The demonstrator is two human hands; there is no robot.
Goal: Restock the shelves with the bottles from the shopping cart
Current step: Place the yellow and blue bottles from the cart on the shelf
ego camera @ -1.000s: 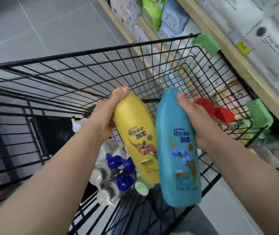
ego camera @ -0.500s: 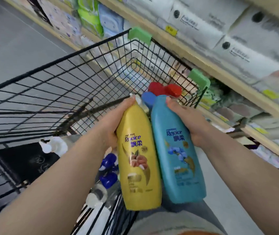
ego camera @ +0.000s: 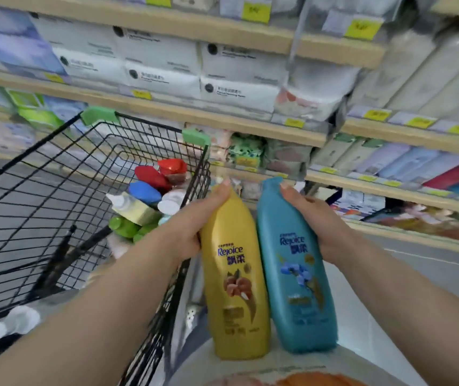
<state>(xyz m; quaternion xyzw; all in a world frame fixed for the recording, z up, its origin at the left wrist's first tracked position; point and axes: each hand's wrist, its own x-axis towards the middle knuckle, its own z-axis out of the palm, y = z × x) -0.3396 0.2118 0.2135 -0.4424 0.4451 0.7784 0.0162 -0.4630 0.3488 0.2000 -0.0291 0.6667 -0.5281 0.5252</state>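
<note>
Left hand (ego camera: 192,224) wrapped around yellow Rejoice shampoo bottle (ego camera: 236,288), right hand (ego camera: 314,221) around teal Rejoice shampoo bottle (ego camera: 295,274). Both bottles side by side, touching, outside black wire shopping cart (ego camera: 55,190), just beside its right wall. More bottles (ego camera: 150,199) heaped inside cart. Stocked wooden shelves (ego camera: 250,126) beyond.

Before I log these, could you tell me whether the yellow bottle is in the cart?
Out: the left hand holds the yellow bottle outside the cart.

Wood-edged shelving (ego camera: 167,110) w/ tissue packs (ego camera: 164,79), grey floor (ego camera: 431,271).
</note>
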